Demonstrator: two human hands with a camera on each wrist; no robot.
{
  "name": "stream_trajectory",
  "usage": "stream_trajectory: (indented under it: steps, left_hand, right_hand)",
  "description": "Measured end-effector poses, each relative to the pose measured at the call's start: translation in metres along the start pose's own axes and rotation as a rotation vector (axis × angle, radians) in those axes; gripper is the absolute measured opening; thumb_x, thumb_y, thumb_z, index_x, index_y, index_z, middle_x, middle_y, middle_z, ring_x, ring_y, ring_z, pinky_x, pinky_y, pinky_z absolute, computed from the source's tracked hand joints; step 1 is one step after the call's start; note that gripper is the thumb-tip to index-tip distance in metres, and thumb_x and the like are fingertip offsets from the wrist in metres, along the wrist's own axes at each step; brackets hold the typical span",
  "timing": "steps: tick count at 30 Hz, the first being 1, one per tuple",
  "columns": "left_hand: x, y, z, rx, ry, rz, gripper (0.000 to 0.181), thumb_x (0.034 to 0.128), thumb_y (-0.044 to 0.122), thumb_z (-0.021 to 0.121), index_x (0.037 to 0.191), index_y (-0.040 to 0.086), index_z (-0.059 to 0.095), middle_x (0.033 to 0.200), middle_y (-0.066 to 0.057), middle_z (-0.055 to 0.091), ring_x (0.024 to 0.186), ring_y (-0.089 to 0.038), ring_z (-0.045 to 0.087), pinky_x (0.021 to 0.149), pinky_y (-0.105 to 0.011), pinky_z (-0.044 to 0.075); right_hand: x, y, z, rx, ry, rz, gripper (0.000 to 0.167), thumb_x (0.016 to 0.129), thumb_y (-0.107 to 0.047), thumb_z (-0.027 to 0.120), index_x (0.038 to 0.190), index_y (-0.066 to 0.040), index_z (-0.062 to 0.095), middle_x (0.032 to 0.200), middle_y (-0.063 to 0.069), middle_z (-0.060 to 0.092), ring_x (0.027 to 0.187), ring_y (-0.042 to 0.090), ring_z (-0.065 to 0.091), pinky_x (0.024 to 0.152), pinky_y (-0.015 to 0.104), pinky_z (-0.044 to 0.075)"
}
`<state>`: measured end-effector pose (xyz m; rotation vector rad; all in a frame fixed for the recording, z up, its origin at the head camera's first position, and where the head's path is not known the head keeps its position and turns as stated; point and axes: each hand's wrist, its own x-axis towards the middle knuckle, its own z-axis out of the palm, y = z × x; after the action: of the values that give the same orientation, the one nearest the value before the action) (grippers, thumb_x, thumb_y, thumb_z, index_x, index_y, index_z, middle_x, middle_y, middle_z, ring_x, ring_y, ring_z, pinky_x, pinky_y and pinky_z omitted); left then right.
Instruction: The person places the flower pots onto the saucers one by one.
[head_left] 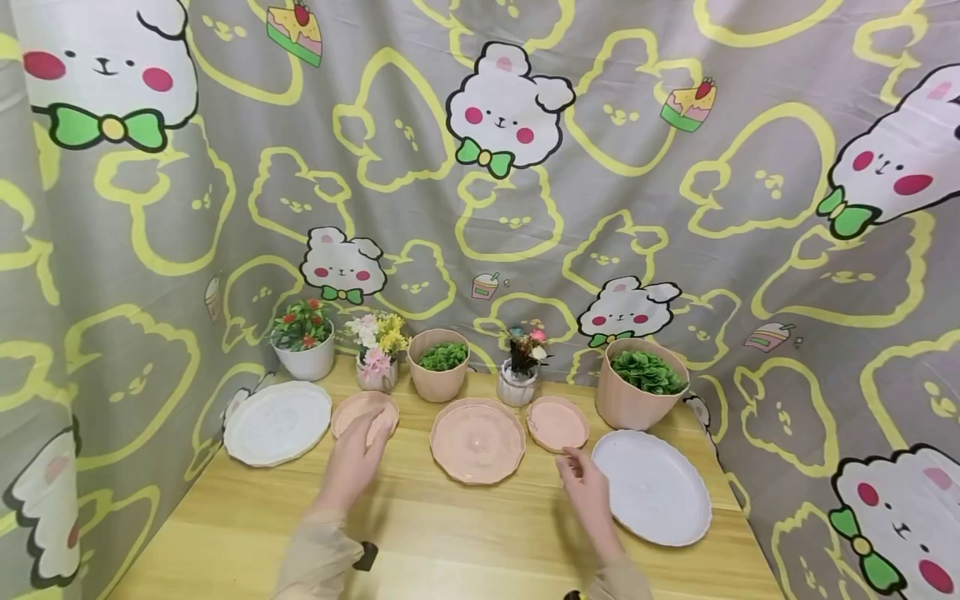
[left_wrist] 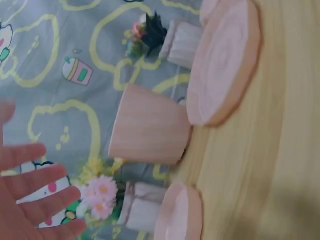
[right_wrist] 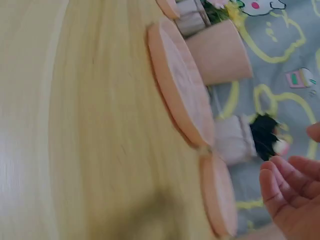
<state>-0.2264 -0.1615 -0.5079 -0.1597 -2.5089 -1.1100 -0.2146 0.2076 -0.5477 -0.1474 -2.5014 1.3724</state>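
In the head view my left hand hovers over the front of a small pink saucer; its fingers are spread in the left wrist view and hold nothing. My right hand, fingers slightly bent and empty, is just in front of another small pink saucer, left of a large white tray. Between the hands lies a round pink tray. A white scalloped tray lies at the left.
Along the back stand a white pot with red flowers, a small flower pot, a pink pot, a small white pot and a larger pink pot. Patterned cloth hangs behind the wooden table.
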Motion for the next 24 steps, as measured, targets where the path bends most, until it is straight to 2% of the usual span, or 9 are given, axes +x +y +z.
stream_trajectory:
  steps: [5,9,14,16,19,22,24]
  left_hand:
    - [0.021,0.005,0.016,-0.186,0.081,-0.133,0.039,0.1015,0.027,0.051,0.128,-0.001,0.06,0.127,-0.021,0.063,0.115,-0.038,0.061,0.098,-0.053,0.05]
    - [0.043,0.009,0.032,-0.314,0.105,-0.271,0.041,0.1023,0.028,0.049,0.132,0.001,0.058,0.131,-0.021,0.061,0.118,-0.036,0.06,0.1,-0.049,0.05]
    - [0.071,0.011,0.05,-0.453,0.111,-0.393,0.043,0.1019,0.027,0.049,0.135,0.001,0.054,0.136,-0.023,0.057,0.127,-0.037,0.053,0.107,-0.049,0.044]
    - [0.081,0.01,0.057,-0.505,0.116,-0.426,0.043,0.1011,0.024,0.05,0.136,0.0,0.053,0.138,-0.023,0.054,0.13,-0.037,0.05,0.11,-0.049,0.042]
    - [0.097,0.006,0.069,-0.563,0.113,-0.473,0.045,0.1009,0.022,0.049,0.138,-0.002,0.05,0.143,-0.024,0.049,0.135,-0.037,0.045,0.113,-0.048,0.039]
    - [0.109,0.003,0.08,-0.604,0.099,-0.515,0.046,0.101,0.02,0.047,0.141,-0.002,0.047,0.145,-0.025,0.047,0.137,-0.038,0.042,0.115,-0.049,0.037]
    - [0.115,0.002,0.085,-0.59,0.093,-0.53,0.045,0.1009,0.02,0.046,0.14,-0.001,0.048,0.145,-0.024,0.047,0.138,-0.039,0.041,0.115,-0.05,0.036]
  right_hand:
    - [0.008,0.003,0.038,0.126,-0.081,0.168,0.036,0.095,-0.016,0.06,0.121,0.009,0.059,0.09,0.022,0.07,0.066,0.022,0.066,0.053,0.02,0.05]
    - [0.014,0.005,0.066,0.155,-0.083,0.253,0.04,0.091,-0.014,0.062,0.121,0.012,0.056,0.086,0.025,0.069,0.06,0.025,0.066,0.048,0.023,0.051]
    - [0.017,0.006,0.093,0.021,-0.024,0.232,0.037,0.085,-0.013,0.067,0.112,0.011,0.061,0.096,0.026,0.07,0.067,0.024,0.067,0.058,0.028,0.054]
    - [0.015,0.005,0.1,-0.024,-0.011,0.23,0.034,0.084,-0.011,0.067,0.11,0.01,0.062,0.094,0.026,0.07,0.065,0.029,0.066,0.06,0.032,0.055]
    - [0.013,0.003,0.106,-0.053,0.026,0.231,0.031,0.081,-0.008,0.067,0.107,0.009,0.063,0.095,0.025,0.071,0.076,0.036,0.069,0.07,0.042,0.058]
    - [0.011,0.003,0.108,-0.064,0.064,0.235,0.031,0.079,-0.007,0.066,0.106,0.008,0.064,0.102,0.025,0.071,0.092,0.039,0.069,0.082,0.049,0.056]
    - [0.011,0.005,0.108,-0.077,0.08,0.229,0.03,0.079,-0.008,0.067,0.104,0.007,0.065,0.103,0.024,0.071,0.091,0.036,0.069,0.084,0.049,0.055]
